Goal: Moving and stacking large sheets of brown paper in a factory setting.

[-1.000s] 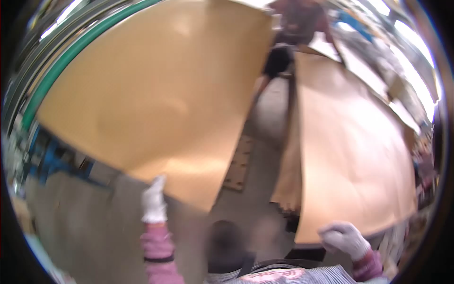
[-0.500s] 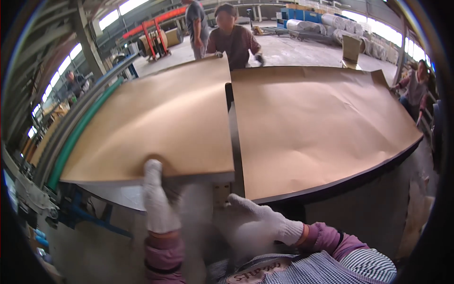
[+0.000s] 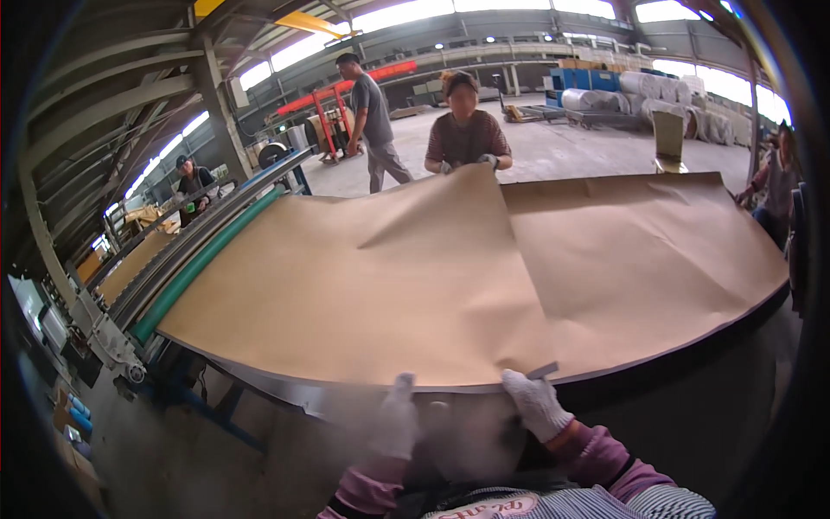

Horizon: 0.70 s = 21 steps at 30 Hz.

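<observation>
Over on the far left a person in dark clothes [image 3: 194,186] is standing back by the roller line, and a long green roller [image 3: 203,264] is running along the left edge of the tabletop [image 3: 285,400]. Next to that, a big brown sheet [image 3: 380,285] is lying spread across the tabletop, with a crease lifting up near its far end.

At the near edge, the left hand [image 3: 393,424] in a white glove is sitting right at the sheet's front edge; it's pretty blurred, so I can't tell if it's actually gripping or just pressing on it. The right hand [image 3: 536,402], also white-gloved, is clenching the same near edge, with a small grey tab-like bit [image 3: 543,372] poking out just above its fingers.

Across the tabletop, a person in a reddish top [image 3: 467,130] is holding the far edge of that sheet with gloved hands, while someone in a grey shirt [image 3: 372,117] is walking behind. To the right, a second brown sheet [image 3: 648,251] is lying flat, its left edge tucked under the first one.
</observation>
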Available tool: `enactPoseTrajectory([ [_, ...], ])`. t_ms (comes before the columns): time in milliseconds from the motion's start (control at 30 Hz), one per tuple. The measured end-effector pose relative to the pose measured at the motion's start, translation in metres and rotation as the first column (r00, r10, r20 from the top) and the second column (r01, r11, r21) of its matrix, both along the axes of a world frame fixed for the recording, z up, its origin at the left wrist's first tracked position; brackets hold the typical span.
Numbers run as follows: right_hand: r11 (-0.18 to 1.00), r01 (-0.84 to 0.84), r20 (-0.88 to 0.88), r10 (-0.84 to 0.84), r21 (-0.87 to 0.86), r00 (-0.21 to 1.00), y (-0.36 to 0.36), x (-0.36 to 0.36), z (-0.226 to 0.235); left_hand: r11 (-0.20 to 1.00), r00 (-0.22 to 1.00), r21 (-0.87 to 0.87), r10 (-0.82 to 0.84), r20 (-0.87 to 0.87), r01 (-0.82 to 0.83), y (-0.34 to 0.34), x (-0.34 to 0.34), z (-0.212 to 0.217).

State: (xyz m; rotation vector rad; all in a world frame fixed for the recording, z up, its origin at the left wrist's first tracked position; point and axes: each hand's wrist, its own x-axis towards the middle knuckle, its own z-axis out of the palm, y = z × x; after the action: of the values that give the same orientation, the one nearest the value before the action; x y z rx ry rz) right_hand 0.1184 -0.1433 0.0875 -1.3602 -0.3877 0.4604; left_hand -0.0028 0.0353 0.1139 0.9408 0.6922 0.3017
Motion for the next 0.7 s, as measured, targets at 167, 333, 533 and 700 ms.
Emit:
enactPoseTrajectory([
  [167,0.994,0.015,-0.140,-0.030,-0.107,0.990,-0.037,0.010,0.018,0.969,0.879,-0.162,0.236,0.413,-0.184,0.108,-0.035,-0.046],
  [333,0.985,0.150,-0.137,-0.161,-0.090,0.977,-0.079,0.029,0.024,0.949,0.920,0.076,0.273,0.283,-0.305,0.158,-0.038,-0.061],
  [533,0.962,0.236,-0.175,-0.211,0.135,0.962,-0.131,0.081,-0.027,-0.204,0.970,0.964,0.134,0.203,-0.173,0.182,-0.051,-0.132],
  [700,0.961,0.191,-0.284,-0.130,0.199,0.950,-0.107,0.016,-0.033,0.311,0.999,0.950,0.035,-0.011,0.000,0.084,0.006,-0.086],
])
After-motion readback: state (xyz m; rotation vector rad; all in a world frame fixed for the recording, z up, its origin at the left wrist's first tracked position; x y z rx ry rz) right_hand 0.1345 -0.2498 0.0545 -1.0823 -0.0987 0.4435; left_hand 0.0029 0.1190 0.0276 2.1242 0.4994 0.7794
